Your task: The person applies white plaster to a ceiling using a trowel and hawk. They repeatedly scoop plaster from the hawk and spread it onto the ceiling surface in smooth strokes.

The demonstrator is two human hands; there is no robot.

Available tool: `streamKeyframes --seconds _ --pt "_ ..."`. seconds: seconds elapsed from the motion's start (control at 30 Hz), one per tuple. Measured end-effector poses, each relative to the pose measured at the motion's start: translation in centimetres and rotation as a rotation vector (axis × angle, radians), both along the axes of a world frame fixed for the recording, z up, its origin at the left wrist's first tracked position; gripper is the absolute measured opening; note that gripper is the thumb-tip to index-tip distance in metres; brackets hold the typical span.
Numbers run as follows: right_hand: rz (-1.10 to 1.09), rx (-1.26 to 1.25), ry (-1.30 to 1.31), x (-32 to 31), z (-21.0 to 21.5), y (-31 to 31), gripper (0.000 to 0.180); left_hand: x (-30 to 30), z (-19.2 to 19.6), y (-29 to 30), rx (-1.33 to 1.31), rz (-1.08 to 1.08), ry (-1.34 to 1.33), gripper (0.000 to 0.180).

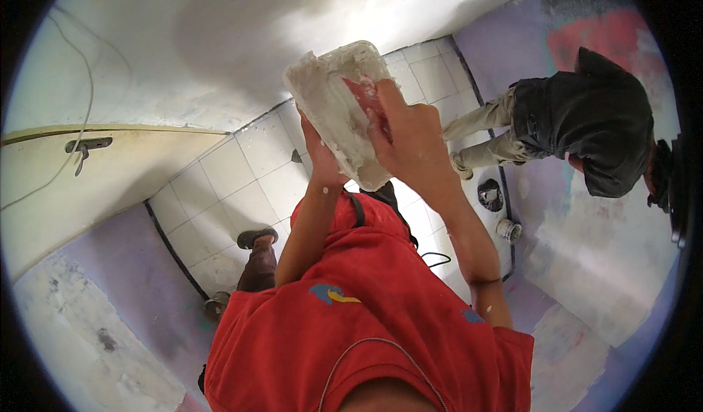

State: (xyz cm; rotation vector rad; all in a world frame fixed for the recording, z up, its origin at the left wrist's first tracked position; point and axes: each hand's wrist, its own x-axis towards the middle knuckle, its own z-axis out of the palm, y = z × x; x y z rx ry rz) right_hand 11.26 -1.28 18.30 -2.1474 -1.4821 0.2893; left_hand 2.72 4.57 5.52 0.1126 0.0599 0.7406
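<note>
Whitish paste (333,93) coats a tray (302,81) held up at the frame's upper centre. The left hand (324,156) grips its left side, fingers mostly hidden; the right hand (414,137) clasps a red tool (360,90) against it. Beyond lie floor tiles (253,148), a door (124,164) at left and a black-shirted person (586,115) at right.

Soft shadows on bright wall (388,5).
</note>
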Motion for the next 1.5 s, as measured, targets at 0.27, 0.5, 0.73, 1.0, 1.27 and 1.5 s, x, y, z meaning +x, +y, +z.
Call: streamKeyframes --seconds 0.27,0.5,0.73,1.0,1.27,1.5 --pt "0.007 0.145 0.142 0.7 3.7 -0.6 0.024 0.1 0.3 0.4 -0.047 0.017 -0.122 0.063" --pt "-0.011 0.196 0.262 -1.4 -0.2 -0.5 0.023 0.9 -1.2 -0.9 0.395 0.323 0.482 0.053" --pt "-0.046 0.159 0.168 -1.2 -2.8 -1.1 0.018 0.7 -1.2 -2.5 0.283 0.212 0.447 0.052" --pt "-0.246 0.250 0.244 1.4 -1.4 -3.8 0.020 1.3 -0.5 -2.2 0.031 0.102 0.184 0.058" --pt "0.033 0.121 0.206 -0.1 -1.6 -2.4 0.023 1.1 -1.5 -3.1 0.554 0.272 0.743 0.050" --pt "-0.082 0.179 0.161 -0.6 -2.1 -1.6 0.023 0.4 -2.1 -2.5 0.026 0.156 0.314 0.058"
